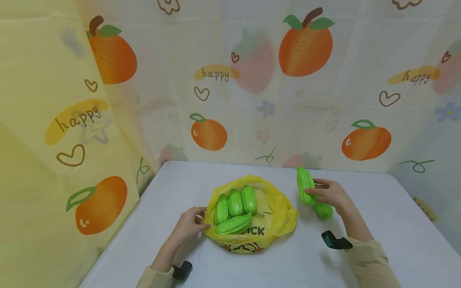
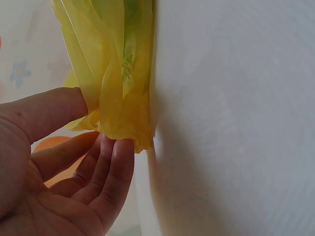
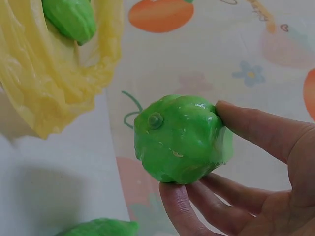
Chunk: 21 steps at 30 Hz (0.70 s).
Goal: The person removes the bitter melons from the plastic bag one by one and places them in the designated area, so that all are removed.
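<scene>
A yellow plastic bag [image 1: 284, 216] lies spread wide on the white table with several glossy green ridged gourds [image 1: 235, 203] in it. At the bag's left rim, my left hand [image 1: 190, 221] pinches the thin plastic between thumb and fingers; the left wrist view shows the gathered edge [image 2: 120, 115] there. To the right of the bag my right hand [image 1: 333, 195] holds another ridged gourd [image 1: 305, 186] upright above the table. Its round end with a stem nub [image 3: 155, 120] faces the right wrist camera, thumb on one side, fingertips on the other.
One more green gourd [image 1: 323, 211] lies on the table below my right hand, partly hidden by it. A cloth printed with oranges [image 1: 306, 48] hangs behind the white table [image 1: 281, 268], and a yellow one [image 1: 32, 180] along the left.
</scene>
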Each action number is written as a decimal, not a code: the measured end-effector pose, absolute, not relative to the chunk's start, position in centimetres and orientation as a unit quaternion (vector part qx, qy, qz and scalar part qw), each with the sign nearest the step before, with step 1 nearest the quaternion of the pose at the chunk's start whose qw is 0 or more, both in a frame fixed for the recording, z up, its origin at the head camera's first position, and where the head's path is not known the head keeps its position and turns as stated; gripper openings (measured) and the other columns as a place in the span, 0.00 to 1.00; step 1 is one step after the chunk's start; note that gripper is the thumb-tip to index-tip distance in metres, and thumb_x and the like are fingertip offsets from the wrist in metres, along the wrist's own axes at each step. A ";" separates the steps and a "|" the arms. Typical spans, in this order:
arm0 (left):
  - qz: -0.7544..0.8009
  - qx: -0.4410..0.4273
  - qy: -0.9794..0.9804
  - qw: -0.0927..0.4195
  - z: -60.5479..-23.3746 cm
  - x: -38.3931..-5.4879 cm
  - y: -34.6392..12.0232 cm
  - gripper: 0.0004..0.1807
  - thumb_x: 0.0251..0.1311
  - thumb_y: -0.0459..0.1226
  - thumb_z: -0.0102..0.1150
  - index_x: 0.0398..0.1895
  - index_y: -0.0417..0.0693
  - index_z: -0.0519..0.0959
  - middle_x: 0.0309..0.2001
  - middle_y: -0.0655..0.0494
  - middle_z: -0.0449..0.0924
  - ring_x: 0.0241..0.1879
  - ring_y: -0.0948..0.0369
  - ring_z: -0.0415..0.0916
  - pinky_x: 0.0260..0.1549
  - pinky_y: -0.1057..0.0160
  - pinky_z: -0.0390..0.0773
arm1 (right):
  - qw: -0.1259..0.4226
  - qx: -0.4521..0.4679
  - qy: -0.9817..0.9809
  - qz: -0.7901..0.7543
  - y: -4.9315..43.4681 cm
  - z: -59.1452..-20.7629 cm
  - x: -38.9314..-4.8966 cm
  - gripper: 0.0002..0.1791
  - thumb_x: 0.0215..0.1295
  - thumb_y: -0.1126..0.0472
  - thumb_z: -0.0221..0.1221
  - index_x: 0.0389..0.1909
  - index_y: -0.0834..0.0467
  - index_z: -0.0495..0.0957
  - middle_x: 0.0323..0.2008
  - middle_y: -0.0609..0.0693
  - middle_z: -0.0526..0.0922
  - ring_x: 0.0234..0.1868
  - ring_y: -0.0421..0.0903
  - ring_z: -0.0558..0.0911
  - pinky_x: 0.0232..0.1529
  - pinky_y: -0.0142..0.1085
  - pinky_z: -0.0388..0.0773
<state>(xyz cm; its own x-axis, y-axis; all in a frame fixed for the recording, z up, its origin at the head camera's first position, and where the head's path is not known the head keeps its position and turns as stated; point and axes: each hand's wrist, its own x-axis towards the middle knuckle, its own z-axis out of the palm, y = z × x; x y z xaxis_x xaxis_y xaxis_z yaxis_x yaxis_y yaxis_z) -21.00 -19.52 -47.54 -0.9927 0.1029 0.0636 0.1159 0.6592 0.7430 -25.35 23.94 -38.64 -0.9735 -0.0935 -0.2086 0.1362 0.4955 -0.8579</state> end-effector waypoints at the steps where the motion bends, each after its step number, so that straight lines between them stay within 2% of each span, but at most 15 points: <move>1: -0.408 -0.060 -0.911 0.009 -47.5 -21.0 -19.5 0.30 0.44 0.32 0.71 0.55 0.39 0.77 0.39 0.53 0.78 0.32 0.63 0.76 0.30 0.66 0.77 | 0.115 0.013 0.856 -0.504 24.1 -38.6 -25.3 0.46 0.61 0.48 0.62 0.70 0.70 0.52 0.66 0.73 0.60 0.63 0.63 0.69 0.54 0.44 0.76; 21: -0.417 -0.055 -0.907 0.009 -47.5 -20.9 -19.4 0.29 0.44 0.31 0.71 0.54 0.40 0.77 0.38 0.53 0.78 0.32 0.63 0.76 0.29 0.67 0.76 | 0.106 0.031 0.862 -0.496 28.0 -38.0 -24.5 0.49 0.61 0.44 0.60 0.71 0.69 0.50 0.67 0.72 0.59 0.59 0.54 0.74 0.56 0.41 0.75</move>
